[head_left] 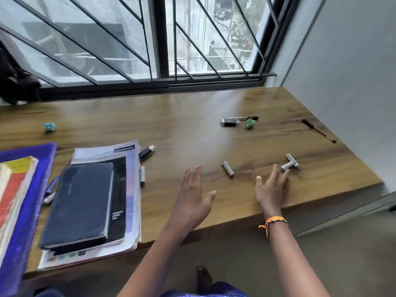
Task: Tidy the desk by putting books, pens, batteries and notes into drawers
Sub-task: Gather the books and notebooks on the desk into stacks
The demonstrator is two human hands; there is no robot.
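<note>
On desk: 4 batteries, 2 open hands.

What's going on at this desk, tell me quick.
A person is reaching over a wooden desk with both hands open and holding nothing. The right hand stretches toward two crossed batteries; the left hand hovers near a single battery. A stack of books sits on the left, not yet put away. No drawer is in view.
</note>
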